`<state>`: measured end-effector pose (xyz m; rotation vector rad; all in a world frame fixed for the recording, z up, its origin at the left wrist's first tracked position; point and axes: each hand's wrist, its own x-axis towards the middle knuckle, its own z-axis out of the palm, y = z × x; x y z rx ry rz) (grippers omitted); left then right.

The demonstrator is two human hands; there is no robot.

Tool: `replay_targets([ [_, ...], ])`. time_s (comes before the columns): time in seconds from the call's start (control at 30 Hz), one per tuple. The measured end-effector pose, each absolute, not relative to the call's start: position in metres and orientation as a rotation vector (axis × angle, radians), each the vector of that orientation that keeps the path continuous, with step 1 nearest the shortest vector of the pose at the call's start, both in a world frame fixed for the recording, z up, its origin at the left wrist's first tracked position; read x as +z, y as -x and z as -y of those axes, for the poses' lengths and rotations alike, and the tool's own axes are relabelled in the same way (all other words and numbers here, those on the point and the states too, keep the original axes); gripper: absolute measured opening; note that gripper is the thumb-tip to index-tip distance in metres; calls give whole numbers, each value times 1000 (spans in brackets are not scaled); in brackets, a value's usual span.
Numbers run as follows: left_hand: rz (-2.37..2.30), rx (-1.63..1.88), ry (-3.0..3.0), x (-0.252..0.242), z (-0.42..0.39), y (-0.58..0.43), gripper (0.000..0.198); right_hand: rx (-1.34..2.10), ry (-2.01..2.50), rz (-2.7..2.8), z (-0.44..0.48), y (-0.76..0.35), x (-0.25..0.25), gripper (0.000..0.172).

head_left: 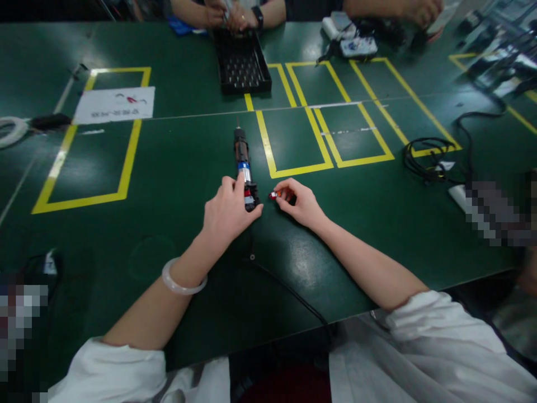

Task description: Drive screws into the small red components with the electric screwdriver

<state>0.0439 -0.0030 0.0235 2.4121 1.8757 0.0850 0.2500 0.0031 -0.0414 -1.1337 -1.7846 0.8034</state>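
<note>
An electric screwdriver (pixel 242 146) lies on the green table with its thin bit pointing away from me. My left hand (pixel 226 208) is laid over its rear end, index finger along the silver and blue part and thumb stretched near the back. Just to the right, my right hand (pixel 300 202) pinches a small red and white piece (pixel 273 195) with some orange by the fingertips; its kind is too small to make out. A black cable (pixel 289 290) runs from behind the screwdriver toward the table's front edge.
A black tray (pixel 245 88) of small metal pieces stands ahead, beneath a co-worker's hands (pixel 239 17). Yellow tape marks rectangles on the green table (pixel 184 151). A paper sign (pixel 115 104) lies at left, a coiled black cable (pixel 428 159) at right.
</note>
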Motion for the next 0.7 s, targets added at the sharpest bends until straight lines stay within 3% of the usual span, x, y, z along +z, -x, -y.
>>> replay_targets([
  [0.5,-1715,83,-2538,21,16,-52,79,722,1152,2033,-1,-248,-39,11],
  [0.7,-1712,82,-2574,20,17,-53,77,715,1125,2024,0,-246,-39,17],
])
